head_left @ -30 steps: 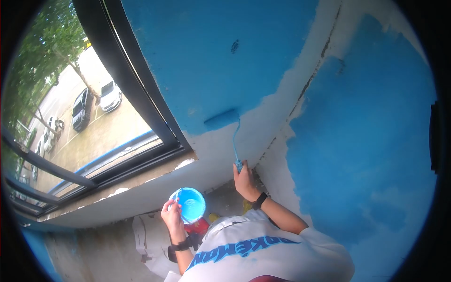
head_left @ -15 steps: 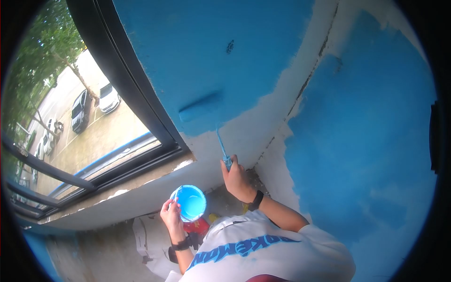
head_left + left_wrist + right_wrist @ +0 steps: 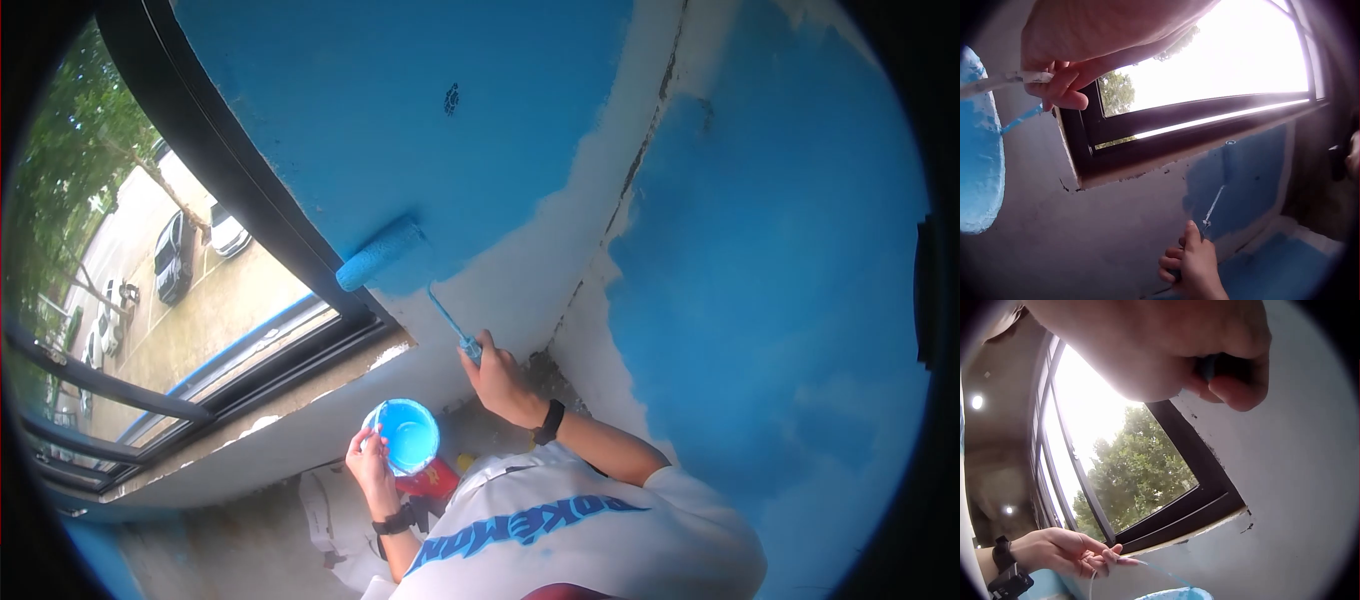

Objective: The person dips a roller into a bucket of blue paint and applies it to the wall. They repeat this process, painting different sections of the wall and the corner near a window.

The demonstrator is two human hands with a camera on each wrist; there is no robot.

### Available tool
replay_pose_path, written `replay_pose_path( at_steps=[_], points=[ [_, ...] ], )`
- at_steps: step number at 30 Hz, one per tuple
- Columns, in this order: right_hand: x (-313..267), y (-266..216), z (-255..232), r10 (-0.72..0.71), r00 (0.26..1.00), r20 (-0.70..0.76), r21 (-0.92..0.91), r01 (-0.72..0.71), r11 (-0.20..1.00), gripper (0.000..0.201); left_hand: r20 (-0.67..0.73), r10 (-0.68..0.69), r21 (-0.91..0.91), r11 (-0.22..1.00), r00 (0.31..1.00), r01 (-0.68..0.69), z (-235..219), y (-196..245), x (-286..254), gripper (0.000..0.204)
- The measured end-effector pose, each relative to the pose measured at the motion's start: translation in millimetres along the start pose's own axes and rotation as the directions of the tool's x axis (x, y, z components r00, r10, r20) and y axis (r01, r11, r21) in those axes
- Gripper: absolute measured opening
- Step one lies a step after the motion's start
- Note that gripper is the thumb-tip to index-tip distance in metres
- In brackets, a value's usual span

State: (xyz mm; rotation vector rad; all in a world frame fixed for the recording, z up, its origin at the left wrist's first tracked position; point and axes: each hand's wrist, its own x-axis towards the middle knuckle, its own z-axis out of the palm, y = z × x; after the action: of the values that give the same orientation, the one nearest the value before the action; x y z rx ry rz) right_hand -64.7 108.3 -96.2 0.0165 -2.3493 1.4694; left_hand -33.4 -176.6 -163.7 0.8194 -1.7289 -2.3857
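In the head view my right hand (image 3: 502,385) grips the handle of a paint roller (image 3: 380,252), whose blue sleeve lies at the lower left of the painted wall area, beside the window frame. My left hand (image 3: 370,462) holds the handle of a white bucket (image 3: 434,460) with blue paint inside. The left wrist view shows the left hand (image 3: 1091,44) with its fingers curled round the pale handle (image 3: 997,84), the bucket hanging at the left edge. In the right wrist view the right hand (image 3: 1172,344) curls round the roller's dark grip, and the roller's sleeve is out of sight.
A dark-framed window (image 3: 230,165) stands left of the painted wall, with a chipped sill (image 3: 300,400) below. Another wall (image 3: 770,300), partly blue, meets it at a cracked corner. Red and white items lie beneath the bucket.
The roller and my right hand have moved left, bringing the sleeve near the window frame. My left hand still holds the bucket, nearly in place. The head view has shifted slightly.
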Motion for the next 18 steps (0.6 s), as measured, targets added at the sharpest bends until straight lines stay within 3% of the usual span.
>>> replay_pose_path(
  at_steps=[5,10,14,16,18],
  points=[
    [-26.6,39.6,20.7,0.025,1.0,0.003,0.001,-0.025,1.0,0.02,-0.029,0.002,-0.038,0.999,1.0,-0.003,-2.3,2.6,-4.5,0.022],
    [-11.8,1.8,10.7,0.081,0.996,0.033,0.028,-0.082,0.996,0.021,-0.01,-0.002,-0.085,0.996,1.0,0.001,-4.8,0.1,-5.9,0.02],
    [12.3,-24.1,14.2,0.003,0.999,-0.043,0.026,-0.002,1.0,0.022,-0.015,-0.004,-0.076,0.997,1.0,0.003,-6.8,-1.3,-10.0,0.02],
    [12.4,-20.7,21.0,-0.015,0.998,-0.053,0.037,0.017,0.999,0.023,-0.04,-0.007,-0.078,0.997,0.999,0.004,-11.1,-2.5,-11.0,0.02],
    [8.7,5.0,37.1,0.005,0.993,-0.115,-0.068,-0.013,0.998,0.023,-0.054,-0.009,-0.074,0.997,0.998,0.005,-14.3,-1.7,-12.3,0.021]
  ],
)
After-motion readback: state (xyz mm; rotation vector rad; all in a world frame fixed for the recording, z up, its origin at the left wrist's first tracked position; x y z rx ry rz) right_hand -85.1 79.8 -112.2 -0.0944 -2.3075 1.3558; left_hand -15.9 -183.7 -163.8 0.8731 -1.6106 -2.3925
